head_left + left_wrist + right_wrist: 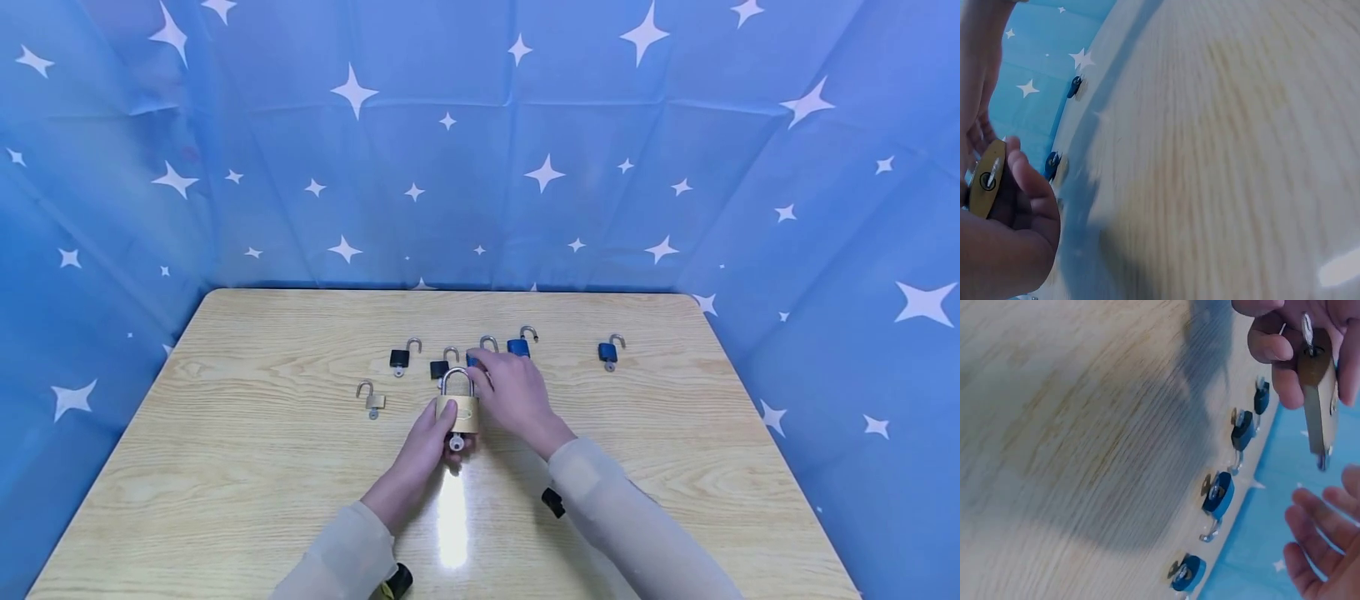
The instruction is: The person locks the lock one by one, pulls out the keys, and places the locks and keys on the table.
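Holding a big brass padlock (468, 417) above a wooden table (225, 483)

We are seeing a person's left hand (422, 450) gripping the big brass padlock from the left, its thumb pressing on the front and its fingers curling behind. The padlock's shackle (457, 371) is pointing away from us, and a key (457, 443) is sticking out of the near end. The right hand (517, 398) is hovering just right of the shackle, fingers loosely bent and spread; in the right wrist view we are seeing a gap between them and the metal. Left of the big brass padlock, a small brass padlock (376, 402) is lying with its shackle open. Beyond the big one and to its left, two black padlocks (400, 358) are lying open too; beyond it to the right, three blue padlocks (518, 347) are lying, two partly hidden by the right hand.
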`<state>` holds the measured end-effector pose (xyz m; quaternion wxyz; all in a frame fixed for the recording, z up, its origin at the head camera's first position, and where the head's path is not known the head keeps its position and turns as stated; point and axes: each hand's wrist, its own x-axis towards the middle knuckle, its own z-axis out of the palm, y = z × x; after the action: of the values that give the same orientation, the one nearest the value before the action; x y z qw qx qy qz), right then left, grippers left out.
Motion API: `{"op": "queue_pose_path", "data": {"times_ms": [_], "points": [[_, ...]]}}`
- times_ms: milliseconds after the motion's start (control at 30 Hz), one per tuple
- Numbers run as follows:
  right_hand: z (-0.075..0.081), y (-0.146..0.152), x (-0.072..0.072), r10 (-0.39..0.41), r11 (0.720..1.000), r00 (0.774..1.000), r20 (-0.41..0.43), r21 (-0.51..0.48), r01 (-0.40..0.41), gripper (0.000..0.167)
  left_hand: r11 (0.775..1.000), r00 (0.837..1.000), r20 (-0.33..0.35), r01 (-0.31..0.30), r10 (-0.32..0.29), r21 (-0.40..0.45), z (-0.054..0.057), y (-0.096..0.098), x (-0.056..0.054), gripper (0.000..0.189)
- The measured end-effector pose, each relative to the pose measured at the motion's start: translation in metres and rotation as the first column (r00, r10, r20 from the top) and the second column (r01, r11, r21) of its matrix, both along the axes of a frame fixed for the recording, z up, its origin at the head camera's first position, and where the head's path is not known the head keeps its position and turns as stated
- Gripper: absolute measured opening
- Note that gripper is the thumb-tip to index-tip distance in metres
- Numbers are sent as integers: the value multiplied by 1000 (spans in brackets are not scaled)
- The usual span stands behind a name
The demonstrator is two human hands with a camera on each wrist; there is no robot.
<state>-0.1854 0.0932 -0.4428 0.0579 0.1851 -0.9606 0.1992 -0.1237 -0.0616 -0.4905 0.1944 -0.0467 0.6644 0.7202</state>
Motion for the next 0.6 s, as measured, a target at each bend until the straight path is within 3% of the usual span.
{"op": "queue_pose_path", "data": {"times_ms": [167,333,467,600], "points": [[-1,7,10,-70,979,984,164,-179,100,29,998,998,36,-45,47,-43,4,-5,-2,48],[-9,12,29,-63,942,956,287,-300,152,22,994,995,44,-91,94,-65,6,-9,-5,48],[-18,12,46,-14,892,915,403,-408,193,17,989,991,32,-131,133,-70,5,-12,-9,47],[-24,7,60,75,851,857,509,-481,211,17,987,989,20,-146,147,-61,3,-13,-11,46]]}}
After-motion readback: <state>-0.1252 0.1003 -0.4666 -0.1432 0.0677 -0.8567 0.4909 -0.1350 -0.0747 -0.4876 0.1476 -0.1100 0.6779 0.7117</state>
